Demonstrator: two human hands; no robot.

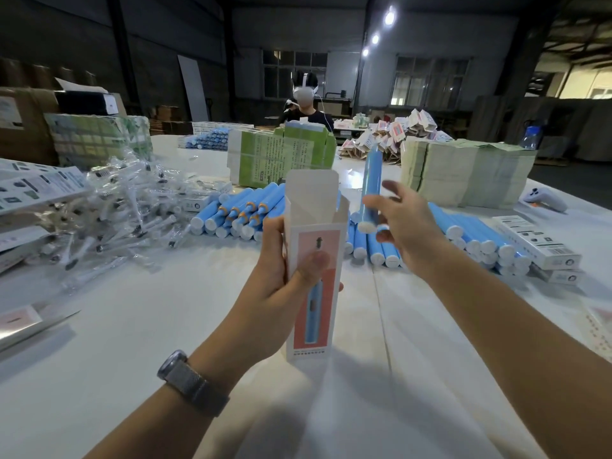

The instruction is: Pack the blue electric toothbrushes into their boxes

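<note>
My left hand (pixel 281 286) grips a tall white box (pixel 314 260) upright above the table, thumb on its printed front. The box's top flap stands open. My right hand (pixel 400 223) holds a blue toothbrush handle (pixel 371 187) upright by its lower end, just right of the box's open top. A pile of blue toothbrush handles (pixel 238 213) lies on the table behind the box, and a second pile of blue handles (pixel 473 240) lies to the right.
Bagged brush heads (pixel 122 207) are heaped at the left. Stacks of flat green cartons (pixel 281 157) and a paper stack (pixel 463 173) stand behind. Packed white boxes (pixel 536 243) lie right. A person with a headset (pixel 306 104) sits across the white table (pixel 132 342).
</note>
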